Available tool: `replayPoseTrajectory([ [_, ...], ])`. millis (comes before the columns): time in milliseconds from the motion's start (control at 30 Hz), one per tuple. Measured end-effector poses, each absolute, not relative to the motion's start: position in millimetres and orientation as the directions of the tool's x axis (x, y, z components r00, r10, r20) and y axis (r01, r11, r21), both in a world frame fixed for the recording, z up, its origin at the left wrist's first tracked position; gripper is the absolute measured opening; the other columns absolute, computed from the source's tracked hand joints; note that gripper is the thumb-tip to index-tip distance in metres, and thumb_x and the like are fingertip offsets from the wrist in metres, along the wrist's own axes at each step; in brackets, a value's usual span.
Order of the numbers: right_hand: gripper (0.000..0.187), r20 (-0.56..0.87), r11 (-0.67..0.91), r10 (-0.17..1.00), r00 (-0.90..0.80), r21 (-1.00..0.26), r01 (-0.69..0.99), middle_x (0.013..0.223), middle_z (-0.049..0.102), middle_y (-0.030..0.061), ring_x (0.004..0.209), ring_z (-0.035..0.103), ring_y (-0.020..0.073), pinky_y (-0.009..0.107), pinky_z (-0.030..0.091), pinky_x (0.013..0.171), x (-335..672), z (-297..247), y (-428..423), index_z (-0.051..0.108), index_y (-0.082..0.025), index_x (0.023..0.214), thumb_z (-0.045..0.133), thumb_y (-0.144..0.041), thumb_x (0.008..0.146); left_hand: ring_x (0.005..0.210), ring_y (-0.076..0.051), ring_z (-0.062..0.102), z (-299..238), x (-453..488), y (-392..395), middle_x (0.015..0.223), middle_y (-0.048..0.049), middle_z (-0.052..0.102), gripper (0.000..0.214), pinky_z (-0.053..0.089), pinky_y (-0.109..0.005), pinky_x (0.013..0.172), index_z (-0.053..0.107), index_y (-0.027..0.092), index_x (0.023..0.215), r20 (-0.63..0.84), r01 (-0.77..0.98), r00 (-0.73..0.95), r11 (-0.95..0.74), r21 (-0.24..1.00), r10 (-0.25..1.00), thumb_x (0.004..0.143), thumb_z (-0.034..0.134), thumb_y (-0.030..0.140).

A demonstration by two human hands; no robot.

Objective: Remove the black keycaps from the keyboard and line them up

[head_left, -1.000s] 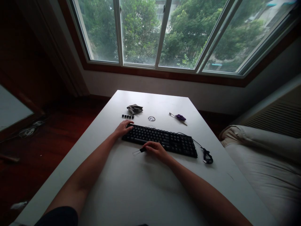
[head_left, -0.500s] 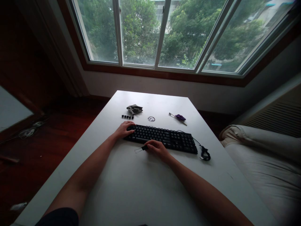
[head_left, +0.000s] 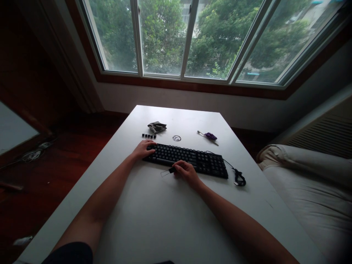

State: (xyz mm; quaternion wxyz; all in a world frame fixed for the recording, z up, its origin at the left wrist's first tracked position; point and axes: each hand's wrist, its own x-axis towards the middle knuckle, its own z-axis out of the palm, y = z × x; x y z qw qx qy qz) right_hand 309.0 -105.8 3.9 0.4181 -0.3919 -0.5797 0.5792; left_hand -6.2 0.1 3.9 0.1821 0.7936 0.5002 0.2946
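Observation:
A black keyboard (head_left: 189, 157) lies at a slant across the white table. Its left end is in the grip of my left hand (head_left: 143, 149), thumb at the near side and fingers over the far corner. Between the fingers of my right hand (head_left: 187, 172) is a wire keycap puller (head_left: 172, 170) with a black handle, its wire loops pointing left over the tabletop in front of the keyboard. Behind my left hand several black keycaps (head_left: 149, 136) stand in a short row.
A crumpled grey cloth (head_left: 157, 127) lies behind the keycaps. A small round object (head_left: 176, 138) sits behind the keyboard. Farther right are a brush-like stick and a purple item (head_left: 210, 136). The bundled cable (head_left: 239, 179) rests by the keyboard's right end. A pale sofa (head_left: 297, 183) stands right.
The keyboard has shifted slightly left together with my left hand. My right hand, with the keycap puller, has moved a little to the right and away from me.

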Motion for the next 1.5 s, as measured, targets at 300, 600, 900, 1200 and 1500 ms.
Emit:
replayPoseTrajectory([
  [300, 0.040, 0.020, 0.004, 0.940, -0.340, -0.999, -0.049, 0.072, 0.069, 0.0030, 0.062, 0.063, 0.0159, 0.029, 0.050, 0.057, 307, 7, -106, 0.071, -0.017, 0.096, 0.073, -0.055, 0.084, 0.133, -0.030, 0.051, 0, -12, 3, 0.139, -0.0066, 0.062, 0.043, 0.037, -0.048, 0.119, 0.074, 0.028, 0.125, 0.298, 0.734, 0.257, -0.386, 0.558, 0.919, 0.083, 0.068, 0.037],
  [600, 0.043, 0.055, 0.001, 0.933, -0.357, -0.989, -0.148, 0.080, 0.073, 0.0054, 0.069, 0.067, 0.0180, 0.035, 0.055, 0.069, 316, 24, -101, 0.072, -0.017, 0.109, 0.077, -0.052, 0.083, 0.127, -0.031, 0.053, 10, -7, -3, 0.132, -0.0061, 0.065, 0.039, 0.040, -0.049, 0.116, 0.074, 0.029, 0.122, 0.300, 0.801, 0.236, -0.360, 0.478, 0.924, 0.084, 0.068, 0.036],
  [900, 0.034, 0.212, 0.199, 0.974, -0.080, -0.969, -0.146, 0.082, 0.069, 0.0033, 0.072, 0.063, 0.0163, 0.033, 0.055, 0.073, 331, 55, -65, 0.074, -0.019, 0.095, 0.079, -0.048, 0.079, 0.139, -0.034, 0.044, 33, 25, -28, 0.147, -0.0101, 0.054, 0.057, 0.031, -0.052, 0.121, 0.060, 0.027, 0.140, 0.344, 0.732, 0.487, -0.590, 0.341, 0.803, 0.088, 0.067, 0.049],
  [1200, 0.032, 0.377, 0.397, 0.912, -0.159, -0.909, 0.124, 0.086, 0.072, 0.0054, 0.073, 0.069, 0.0189, 0.032, 0.054, 0.071, 307, 55, -11, 0.067, -0.019, 0.099, 0.065, -0.051, 0.091, 0.142, -0.038, 0.040, 37, 45, -42, 0.156, -0.0104, 0.046, 0.082, 0.023, -0.054, 0.124, 0.052, 0.031, 0.149, 0.271, 0.666, 0.619, -0.675, 0.318, 0.737, 0.076, 0.079, 0.057],
  [1500, 0.014, 0.433, 0.511, 0.859, -0.273, -0.713, 0.480, 0.075, 0.073, 0.0005, 0.071, 0.069, 0.0153, 0.026, 0.049, 0.073, 282, 64, 39, 0.071, -0.020, 0.094, 0.061, -0.031, 0.095, 0.141, -0.038, 0.040, 33, 44, -43, 0.156, -0.0116, 0.045, 0.084, 0.025, -0.056, 0.122, 0.049, 0.029, 0.152, 0.292, 0.696, 0.624, -0.686, 0.213, 0.724, 0.077, 0.079, 0.052],
])
